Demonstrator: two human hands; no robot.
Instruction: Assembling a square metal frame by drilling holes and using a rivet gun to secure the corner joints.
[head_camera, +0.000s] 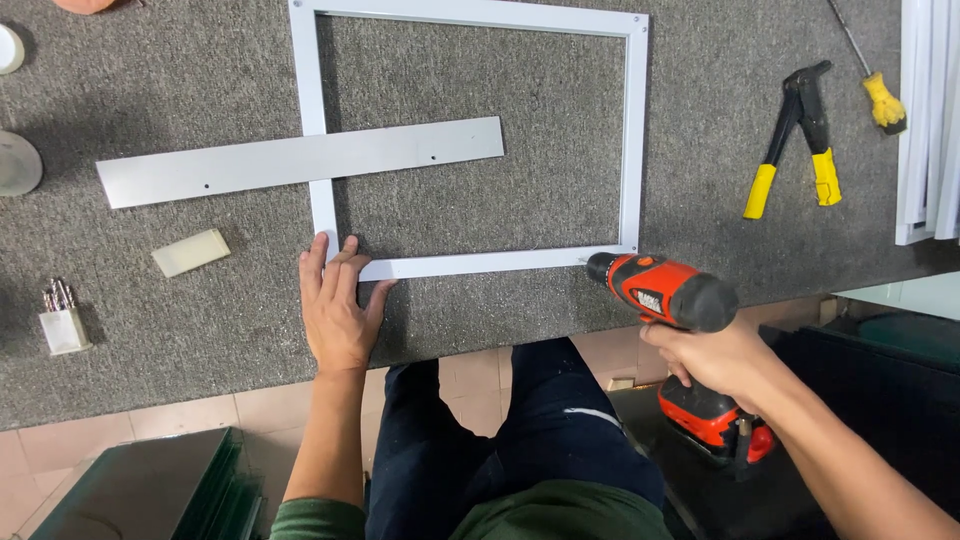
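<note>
The fingers of the left hand lie flat and spread, pressing down on the near-left corner of a white rectangular frame; they grip nothing, only pin it. The right hand is wrapped closed around the handle of an orange and black cordless drill, whose tip meets the frame's near-right corner, at about 5 o'clock on the rectangle.

The frame lies flat on a grey carpeted desk, close to its near edge. All four sides already meet at the corners, and small fasteners seem to show at the far-right corner, so the work looks well along, with the near-right corner now under the drill. Whether the near-left corner is fastened cannot be told, since the hand covers it.

The frame is thin, flat white metal strip, clean and square. A loose grey metal strip with small holes lies across its left side, from 9 o'clock toward the middle.

At 3 o'clock rest a yellow-handled rivet tool and a yellow-handled screwdriver. At 9 o'clock sit a small cream block and a holder of drill bits.
</note>
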